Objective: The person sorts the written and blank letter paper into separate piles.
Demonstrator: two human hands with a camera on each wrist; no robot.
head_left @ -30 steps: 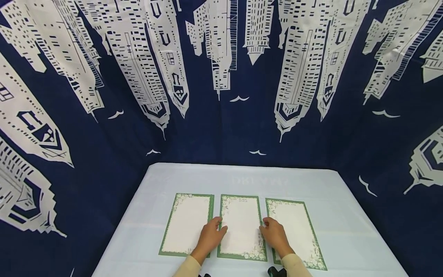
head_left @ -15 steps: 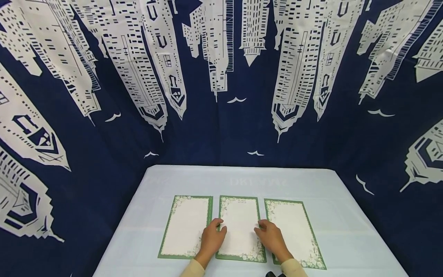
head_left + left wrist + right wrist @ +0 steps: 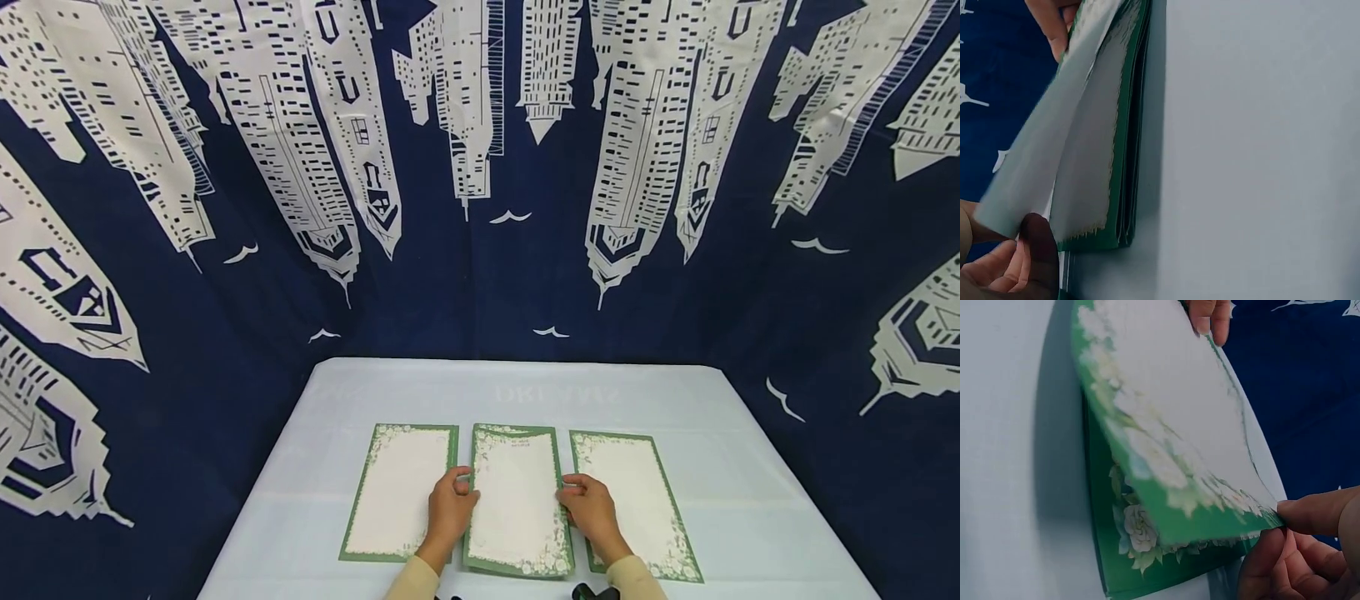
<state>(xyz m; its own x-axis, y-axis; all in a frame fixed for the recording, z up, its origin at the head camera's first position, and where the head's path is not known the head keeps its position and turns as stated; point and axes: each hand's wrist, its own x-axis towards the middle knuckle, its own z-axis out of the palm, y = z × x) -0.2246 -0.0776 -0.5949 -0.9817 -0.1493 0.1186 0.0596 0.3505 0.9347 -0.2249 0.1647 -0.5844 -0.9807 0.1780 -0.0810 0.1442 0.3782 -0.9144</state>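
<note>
A white paper sheet (image 3: 517,500) with a green floral border is raised off a stack of matching sheets (image 3: 1085,187) in the middle of the table. My left hand (image 3: 450,512) pinches its left edge between thumb and fingers. On the opposite edge my right hand (image 3: 592,512) pinches the same sheet, as the right wrist view also shows at the sheet's border (image 3: 1141,487). The raised sheet bows, and a printed flower border (image 3: 1141,531) on the sheet below shows under it. At the far end, a strip of the stack's top border peeks out.
Another green-bordered sheet (image 3: 405,492) lies to the left, partly under my left forearm. A third bordered sheet (image 3: 637,492) lies to the right, partly behind my right hand. The white table (image 3: 750,517) ends at a navy cloth (image 3: 480,292) printed with white buildings and birds.
Both hands have closed on the middle stack's edges and lifted its top sheet, which now sits slightly nearer me. The side sheets stay in place.
</note>
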